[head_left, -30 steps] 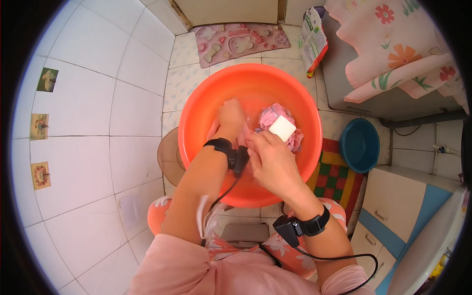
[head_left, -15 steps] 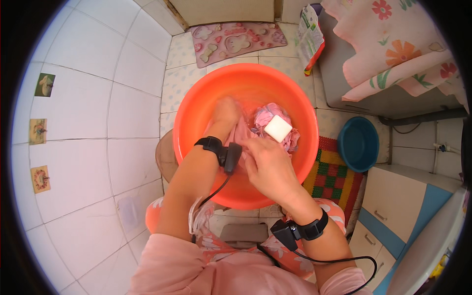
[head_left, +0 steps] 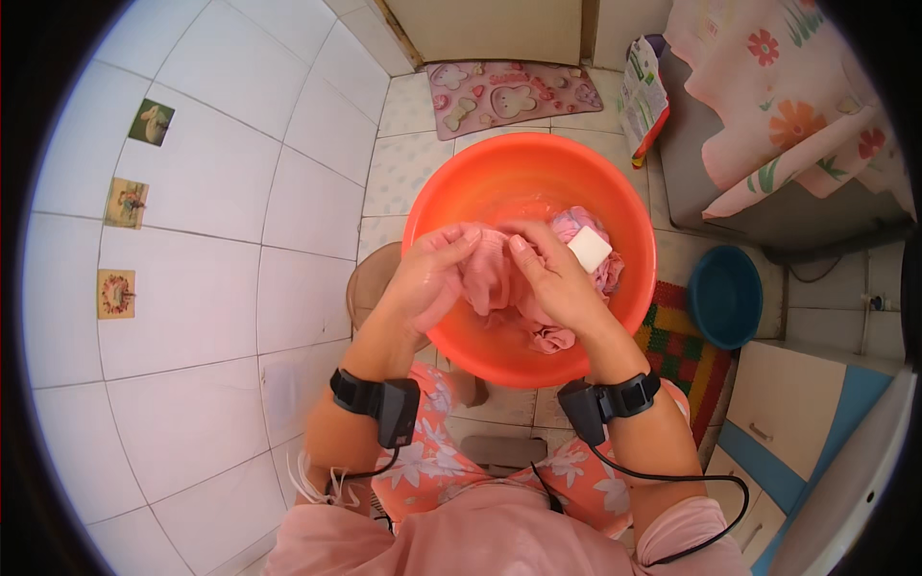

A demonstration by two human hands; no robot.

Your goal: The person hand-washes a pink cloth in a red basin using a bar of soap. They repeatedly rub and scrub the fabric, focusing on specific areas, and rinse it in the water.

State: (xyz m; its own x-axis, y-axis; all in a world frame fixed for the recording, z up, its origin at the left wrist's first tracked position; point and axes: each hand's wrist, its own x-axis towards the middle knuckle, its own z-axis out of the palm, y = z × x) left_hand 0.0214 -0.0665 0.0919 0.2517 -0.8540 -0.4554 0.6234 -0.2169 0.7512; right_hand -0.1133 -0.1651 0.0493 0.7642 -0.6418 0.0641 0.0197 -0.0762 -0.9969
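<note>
Both hands stretch a wet pink garment (head_left: 490,274) above the orange basin (head_left: 434,197). My left hand (head_left: 434,274) pinches its left edge between thumb and fingers. Closed on the other side of the cloth is my right hand (head_left: 557,269). Part of the garment hangs down into the basin, with a crumpled end (head_left: 552,339) near the front wall. A bundle of pink and lilac patterned cloth (head_left: 607,274) lies at the basin's right side. On top of it rests a white bar of soap (head_left: 590,250). Some water shows at the bottom of the basin.
A blue basin (head_left: 725,298) stands to the right, beside a woven checkered mat (head_left: 672,331). Behind the orange basin lies a pink patterned mat (head_left: 514,96). A tiled wall (head_left: 182,317) borders the left; a white and blue cabinet (head_left: 783,403) stands at the right.
My left hand has come up out of the basin, and both hands now hold the pink garment raised and spread. The view has shifted, so the basin appears further right.
</note>
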